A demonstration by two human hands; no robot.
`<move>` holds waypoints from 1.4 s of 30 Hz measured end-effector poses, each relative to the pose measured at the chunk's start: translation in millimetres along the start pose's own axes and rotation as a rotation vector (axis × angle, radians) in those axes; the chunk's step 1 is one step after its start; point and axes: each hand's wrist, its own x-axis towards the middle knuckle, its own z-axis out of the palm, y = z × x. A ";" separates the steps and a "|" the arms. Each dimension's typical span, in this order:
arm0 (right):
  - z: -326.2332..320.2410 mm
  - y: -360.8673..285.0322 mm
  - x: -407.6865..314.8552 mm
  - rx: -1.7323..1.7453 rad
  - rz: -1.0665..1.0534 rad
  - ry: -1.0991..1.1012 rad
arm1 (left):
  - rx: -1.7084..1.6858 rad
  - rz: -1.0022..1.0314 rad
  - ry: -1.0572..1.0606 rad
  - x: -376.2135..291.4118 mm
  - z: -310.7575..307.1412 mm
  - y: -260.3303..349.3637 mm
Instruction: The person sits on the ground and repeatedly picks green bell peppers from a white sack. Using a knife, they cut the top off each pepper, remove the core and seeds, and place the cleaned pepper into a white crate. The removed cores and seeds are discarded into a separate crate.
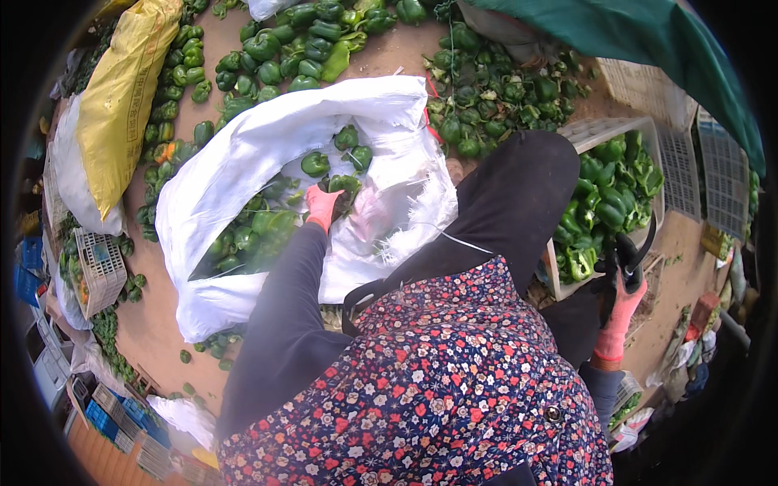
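Note:
My left hand (323, 205), in a pink glove, reaches into a large white woven sack (213, 167) that lies open before me. Its fingers close around a green bell pepper (344, 184), partly hidden by the glove. Loose peppers (315, 164) rest on the sack cloth just beyond, and more peppers (246, 239) fill the sack's left side. My right hand (625, 304), gloved in pink with black over the fingers, is at the near right corner of a white crate (552, 267) of green peppers (609, 205). A curved black shape (648, 244) rises there; whether it is held is unclear.
Piles of green peppers (262, 45) lie on the brown ground (404, 51) ahead, with trimmings (516, 91) farther right. Yellow sacks (127, 91) and a crate (102, 267) stand at left. A green sheet (656, 30) hangs at upper right. My knee (535, 164) sits between sack and crate.

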 end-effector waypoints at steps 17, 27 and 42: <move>43.0 -92.8 -14.5 0.010 -0.405 -0.495 | -0.200 0.756 -1.194 -279.5 -37.1 330.8; -69.6 20.6 -89.6 0.872 0.047 -0.158 | -0.017 0.802 -1.464 -378.1 87.4 377.1; -163.9 131.0 -120.5 0.343 0.199 0.605 | -0.029 0.724 -1.490 -417.9 164.4 380.3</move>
